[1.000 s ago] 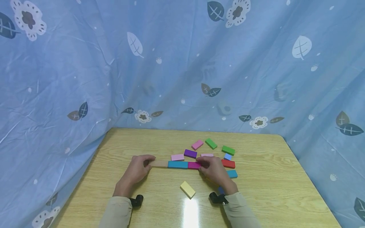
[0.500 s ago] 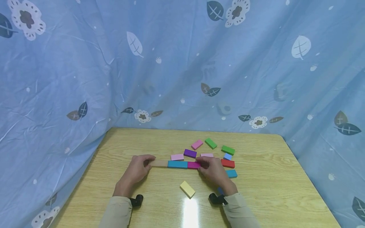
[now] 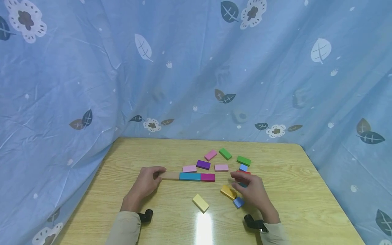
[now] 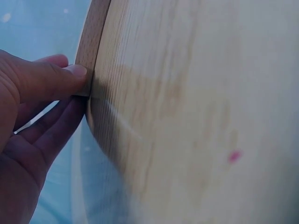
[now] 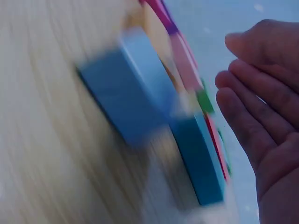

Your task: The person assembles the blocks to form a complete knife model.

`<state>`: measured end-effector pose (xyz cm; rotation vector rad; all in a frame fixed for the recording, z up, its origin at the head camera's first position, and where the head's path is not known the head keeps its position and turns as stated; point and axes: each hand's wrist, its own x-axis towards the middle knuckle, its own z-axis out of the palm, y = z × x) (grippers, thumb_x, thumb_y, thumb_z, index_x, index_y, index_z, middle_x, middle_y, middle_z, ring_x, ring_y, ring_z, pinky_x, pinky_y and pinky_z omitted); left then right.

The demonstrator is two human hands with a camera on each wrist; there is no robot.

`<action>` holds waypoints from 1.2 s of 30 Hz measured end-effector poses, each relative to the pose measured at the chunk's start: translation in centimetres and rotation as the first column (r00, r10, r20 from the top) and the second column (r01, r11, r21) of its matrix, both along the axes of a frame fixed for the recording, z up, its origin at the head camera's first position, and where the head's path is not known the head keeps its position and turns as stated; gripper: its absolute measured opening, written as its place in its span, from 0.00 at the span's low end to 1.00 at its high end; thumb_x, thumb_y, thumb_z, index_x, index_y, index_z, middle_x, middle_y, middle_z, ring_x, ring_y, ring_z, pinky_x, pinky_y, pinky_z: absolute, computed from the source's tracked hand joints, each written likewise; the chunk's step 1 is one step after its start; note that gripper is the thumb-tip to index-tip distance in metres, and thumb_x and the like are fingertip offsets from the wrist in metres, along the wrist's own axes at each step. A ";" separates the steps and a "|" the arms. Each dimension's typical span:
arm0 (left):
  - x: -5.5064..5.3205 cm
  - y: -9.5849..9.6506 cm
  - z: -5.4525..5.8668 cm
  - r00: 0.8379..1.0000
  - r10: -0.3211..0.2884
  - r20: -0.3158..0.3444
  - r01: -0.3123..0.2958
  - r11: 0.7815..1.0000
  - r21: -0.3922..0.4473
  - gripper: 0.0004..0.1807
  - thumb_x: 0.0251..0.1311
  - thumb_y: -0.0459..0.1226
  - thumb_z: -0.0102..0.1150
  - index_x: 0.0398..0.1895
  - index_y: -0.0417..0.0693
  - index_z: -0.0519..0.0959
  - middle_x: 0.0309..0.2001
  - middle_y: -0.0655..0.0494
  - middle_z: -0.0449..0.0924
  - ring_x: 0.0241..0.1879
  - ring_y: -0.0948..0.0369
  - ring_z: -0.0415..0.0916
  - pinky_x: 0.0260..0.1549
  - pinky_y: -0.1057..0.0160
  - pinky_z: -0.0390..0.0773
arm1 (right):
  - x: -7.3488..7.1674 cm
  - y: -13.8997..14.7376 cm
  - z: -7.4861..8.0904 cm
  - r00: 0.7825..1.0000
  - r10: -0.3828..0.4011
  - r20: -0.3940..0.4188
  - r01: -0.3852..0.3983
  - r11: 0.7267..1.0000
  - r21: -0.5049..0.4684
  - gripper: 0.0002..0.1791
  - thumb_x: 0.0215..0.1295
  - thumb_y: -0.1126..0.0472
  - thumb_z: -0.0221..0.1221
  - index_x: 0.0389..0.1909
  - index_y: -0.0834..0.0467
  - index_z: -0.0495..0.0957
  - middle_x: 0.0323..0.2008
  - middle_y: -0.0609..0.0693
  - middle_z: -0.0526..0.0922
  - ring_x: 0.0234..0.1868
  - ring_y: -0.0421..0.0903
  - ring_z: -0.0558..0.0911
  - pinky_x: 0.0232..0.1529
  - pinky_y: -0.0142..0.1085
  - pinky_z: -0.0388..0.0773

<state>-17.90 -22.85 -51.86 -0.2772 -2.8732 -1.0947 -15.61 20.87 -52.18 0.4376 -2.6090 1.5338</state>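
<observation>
My left hand (image 3: 147, 181) pinches the left end of a plain wooden block (image 3: 170, 176) between thumb and fingers; the left wrist view shows the thumb on its near side. That block lies end to end with a blue block (image 3: 190, 176) and a magenta block (image 3: 207, 177), forming a straight row. Off to the right, my right hand (image 3: 255, 193) holds nothing, its thumb and fingers apart. It partly covers a red block (image 3: 244, 172) and a teal block (image 5: 198, 158). Beside it lie an orange block (image 3: 228, 192) and a small blue block (image 3: 238, 202).
Behind the row lie two light pink blocks (image 3: 221, 168), a purple block (image 3: 203, 165), a darker pink block (image 3: 210, 155) and two green blocks (image 3: 243, 161). A pale yellow block (image 3: 200, 203) lies in front. A blue curtain (image 3: 196, 85) hangs beyond the table (image 3: 291, 190).
My right hand has let go of the magenta block and moved right, uncovering its right end and the orange block. My left hand keeps its place on the wooden block.
</observation>
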 end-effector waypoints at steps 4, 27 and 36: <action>0.0 -0.1 0.0 1.000 -0.002 -0.004 0.002 1.000 0.000 0.20 0.66 0.23 0.70 0.59 0.44 0.89 0.58 0.45 0.91 0.61 0.47 0.87 0.62 0.45 0.88 | 0.5 2.7 0.4 1.000 -0.012 -0.002 0.012 0.999 0.041 0.20 0.70 0.66 0.73 0.62 0.61 0.87 0.56 0.57 0.92 0.57 0.58 0.92 0.55 0.29 0.89; -0.1 -0.2 -0.2 1.000 -0.005 0.001 0.005 1.000 0.018 0.21 0.66 0.22 0.70 0.60 0.45 0.89 0.58 0.45 0.91 0.61 0.47 0.87 0.62 0.45 0.88 | 2.4 9.0 0.2 0.993 -0.102 0.066 0.093 0.987 0.130 0.23 0.68 0.66 0.75 0.63 0.60 0.87 0.59 0.58 0.91 0.58 0.39 0.90 0.55 0.24 0.86; -0.1 -0.1 -0.2 1.000 0.000 0.017 -0.001 1.000 0.021 0.20 0.66 0.23 0.69 0.60 0.44 0.89 0.58 0.45 0.90 0.62 0.47 0.87 0.62 0.45 0.88 | 2.6 9.1 -0.4 0.989 -0.127 0.077 0.102 0.958 0.269 0.24 0.66 0.68 0.75 0.63 0.53 0.88 0.59 0.49 0.92 0.62 0.39 0.87 0.61 0.26 0.84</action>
